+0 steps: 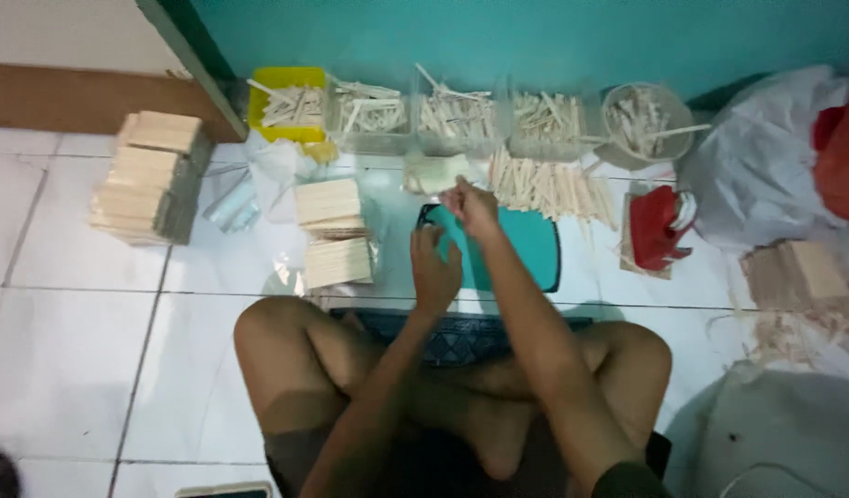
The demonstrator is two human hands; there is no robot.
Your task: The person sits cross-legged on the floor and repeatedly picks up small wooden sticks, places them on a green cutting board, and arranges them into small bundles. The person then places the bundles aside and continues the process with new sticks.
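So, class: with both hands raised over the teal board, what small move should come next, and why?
Probably lower the right hand to the loose sticks beside the teal board and take one; the left hand hovers over the board, seemingly empty.

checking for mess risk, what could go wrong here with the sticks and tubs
1. The right hand works close to the loose sticks; a sweep could scatter them.
2. Sticks poke out of the round tub, so a knock might tip it.
3. The stack looks uneven and may topple.
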